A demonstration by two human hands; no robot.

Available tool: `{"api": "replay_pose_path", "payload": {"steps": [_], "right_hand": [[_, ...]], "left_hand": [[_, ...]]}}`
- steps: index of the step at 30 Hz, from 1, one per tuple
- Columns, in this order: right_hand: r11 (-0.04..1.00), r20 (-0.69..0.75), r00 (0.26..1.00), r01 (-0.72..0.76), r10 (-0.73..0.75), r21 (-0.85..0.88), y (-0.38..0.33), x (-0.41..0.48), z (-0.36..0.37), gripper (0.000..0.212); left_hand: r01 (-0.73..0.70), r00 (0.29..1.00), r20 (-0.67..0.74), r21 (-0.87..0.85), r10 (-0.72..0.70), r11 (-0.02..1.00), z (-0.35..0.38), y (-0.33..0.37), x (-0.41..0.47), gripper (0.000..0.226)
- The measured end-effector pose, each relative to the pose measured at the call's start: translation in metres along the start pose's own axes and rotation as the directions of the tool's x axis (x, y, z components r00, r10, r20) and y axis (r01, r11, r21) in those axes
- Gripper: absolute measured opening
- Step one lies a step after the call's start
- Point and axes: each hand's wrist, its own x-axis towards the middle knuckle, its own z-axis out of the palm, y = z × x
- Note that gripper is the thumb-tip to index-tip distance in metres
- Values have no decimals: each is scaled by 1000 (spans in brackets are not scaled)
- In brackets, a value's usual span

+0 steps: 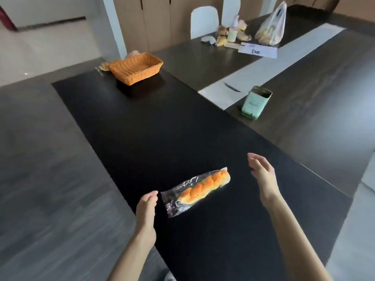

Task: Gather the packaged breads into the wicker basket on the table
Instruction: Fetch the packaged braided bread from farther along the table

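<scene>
A braided orange bread in a clear plastic wrapper [199, 189] lies on the black table [162, 138], near me. My left hand [146, 207] hovers just left of the wrapper's open end, fingers apart, holding nothing. My right hand [261, 175] is raised to the right of the bread, open and apart from it. The orange wicker basket [136, 67] stands at the far left end of the table and looks empty. Another packaged bread [103, 67] lies against the basket's left side, partly hidden by it.
A mint-green tin [256, 102] stands on the adjoining brown table, beside a white runner [263, 72]. Further back are several wrapped breads [229, 35], a plastic bag [271, 27], a white card and two white chairs [204, 21]. Grey floor lies left of the table.
</scene>
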Motion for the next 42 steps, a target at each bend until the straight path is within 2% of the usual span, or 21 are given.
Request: {"api": "replay_pose_path", "payload": {"steps": [2, 9, 14, 18, 21, 26, 33, 38, 42], "right_hand": [[998, 33, 998, -52, 53, -23, 22, 17, 1, 37], [980, 81, 980, -174, 182, -97, 84, 69, 18, 40], [964, 150, 961, -205, 231, -169, 100, 80, 33, 41], [956, 94, 977, -164, 192, -243, 97, 77, 39, 32], [964, 61, 985, -145, 163, -221, 84, 70, 41, 24], [996, 69, 996, -45, 50, -74, 30, 51, 60, 17], [988, 117, 984, 121, -131, 92, -54, -4, 119, 20], [968, 147, 965, 192, -217, 163, -104, -51, 176, 23], [945, 166, 939, 271, -301, 183, -141, -84, 255, 23]], "left_hand": [[64, 997, -32, 20, -63, 998, 14, -16, 9, 36], [137, 988, -75, -10, -137, 991, 56, -44, 33, 42], [90, 993, -68, -42, -93, 995, 78, -50, 47, 46], [65, 993, -93, -91, -73, 994, 81, -45, 57, 41], [-4, 995, -102, -96, -6, 995, 71, -27, 60, 39], [-192, 980, -67, -113, 185, 975, 40, 27, 55, 36], [-448, 894, -131, -195, 429, 873, -45, 113, 31, 34], [-559, 829, -156, -238, 536, 794, -121, 160, 27, 32], [-604, 797, -187, -277, 575, 747, -200, 201, 45, 30]]}}
